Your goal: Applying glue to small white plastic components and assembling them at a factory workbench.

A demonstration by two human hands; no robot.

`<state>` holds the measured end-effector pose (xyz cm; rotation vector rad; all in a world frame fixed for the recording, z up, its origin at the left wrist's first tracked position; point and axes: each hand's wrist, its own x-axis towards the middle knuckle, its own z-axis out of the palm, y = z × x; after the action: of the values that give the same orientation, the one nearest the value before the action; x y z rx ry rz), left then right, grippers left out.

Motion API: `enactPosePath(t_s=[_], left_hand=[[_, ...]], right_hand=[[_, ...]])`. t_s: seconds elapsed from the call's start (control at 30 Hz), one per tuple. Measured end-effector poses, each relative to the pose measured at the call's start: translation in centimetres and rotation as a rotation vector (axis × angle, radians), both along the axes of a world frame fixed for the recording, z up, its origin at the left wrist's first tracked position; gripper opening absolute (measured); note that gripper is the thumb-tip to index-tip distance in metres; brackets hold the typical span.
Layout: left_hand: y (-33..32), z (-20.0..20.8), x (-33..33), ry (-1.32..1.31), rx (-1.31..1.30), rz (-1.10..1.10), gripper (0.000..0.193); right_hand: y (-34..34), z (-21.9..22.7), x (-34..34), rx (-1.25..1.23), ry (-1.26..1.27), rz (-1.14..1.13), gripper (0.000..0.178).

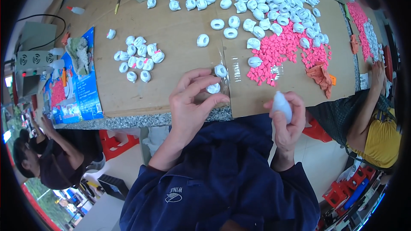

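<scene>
My left hand [190, 98] curls at the table's front edge around two small rounded white pieces. One white ring-shaped piece [220, 70] touches the fingertips; a second white piece [213, 88] sits between index finger and thumb. Whether both are gripped firmly is hard to see. On the right, my right hand [290, 119] is closed around a white teardrop-shaped squeeze bottle [281, 106], its narrow tip pointing up and away from me. Ahead of it lies a spread of small pink pieces [274, 53], with a heap of white pieces [278, 0] behind.
A cluster of white pieces [139, 55], some with pink parts, lies left on the cardboard [171, 64]. An orange rubbery scrap [320, 79] is at right. Far left are a red-tipped bottle [76, 10] and a knife [118, 2]. People sit at both sides.
</scene>
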<state>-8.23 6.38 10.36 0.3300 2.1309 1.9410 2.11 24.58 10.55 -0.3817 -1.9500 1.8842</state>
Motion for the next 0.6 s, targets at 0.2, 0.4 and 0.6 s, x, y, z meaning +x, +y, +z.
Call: enactPosePath(t_s=[0.2,0.4,0.6], left_hand=[[-0.5,0.7,0.3,0.036,-0.015,-0.165,0.035],[-0.3,-0.4,0.9,-0.261,0.279,-0.126,0.032],[-0.2,-0.9,0.9,-0.195,0.322,-0.123,0.029]], right_hand=[[0.4,0.2,0.8,0.079,-0.071,0.122,0.048],[0.2,0.5,-0.2,0.125,0.044,0.164,0.036],[-0.1,0.3,-0.3,0.156,-0.073,0.127,0.043]])
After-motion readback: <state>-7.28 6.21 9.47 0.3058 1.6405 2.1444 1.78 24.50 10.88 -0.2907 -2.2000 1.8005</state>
